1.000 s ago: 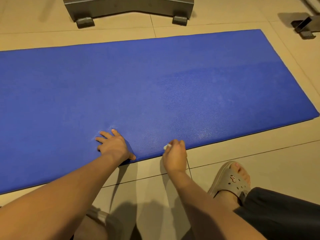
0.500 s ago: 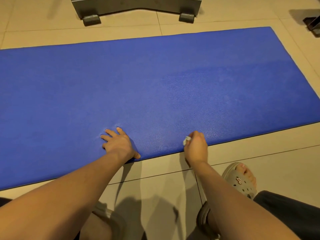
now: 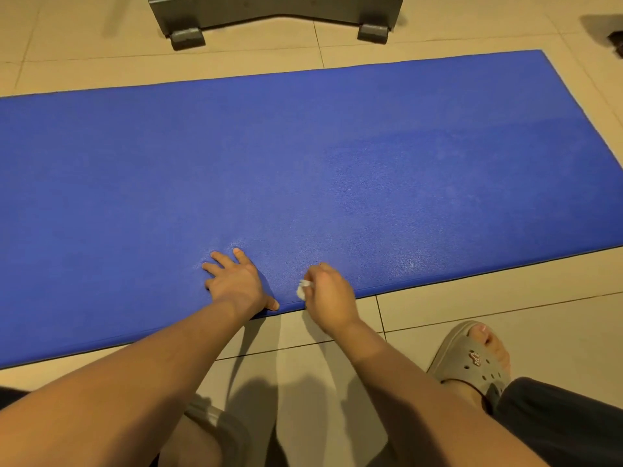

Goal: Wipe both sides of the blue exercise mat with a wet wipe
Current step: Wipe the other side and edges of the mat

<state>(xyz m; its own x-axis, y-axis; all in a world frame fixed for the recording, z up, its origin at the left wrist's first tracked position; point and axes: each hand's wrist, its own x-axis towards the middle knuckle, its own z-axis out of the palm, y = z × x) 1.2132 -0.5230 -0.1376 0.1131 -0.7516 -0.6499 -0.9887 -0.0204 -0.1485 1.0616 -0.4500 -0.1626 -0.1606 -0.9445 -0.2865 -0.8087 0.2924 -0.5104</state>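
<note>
On the tiled floor (image 3: 472, 318), the blue mat's (image 3: 303, 163) near edge bears the flat left hand (image 3: 236, 283); beside it the right hand (image 3: 332, 296) pinches a crumpled wet wipe (image 3: 302, 288)

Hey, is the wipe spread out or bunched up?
Bunched up: the wipe is a small white wad pinched in the right hand by the edge of the mat.

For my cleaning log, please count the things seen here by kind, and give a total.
blue exercise mat: 1
wet wipe: 1
hands: 2 (left hand, right hand)
grey sandals: 2 (right sandal; left sandal, partly hidden)
grey metal base: 1
dark object at the right edge, unclear: 1
Total: 8
</note>
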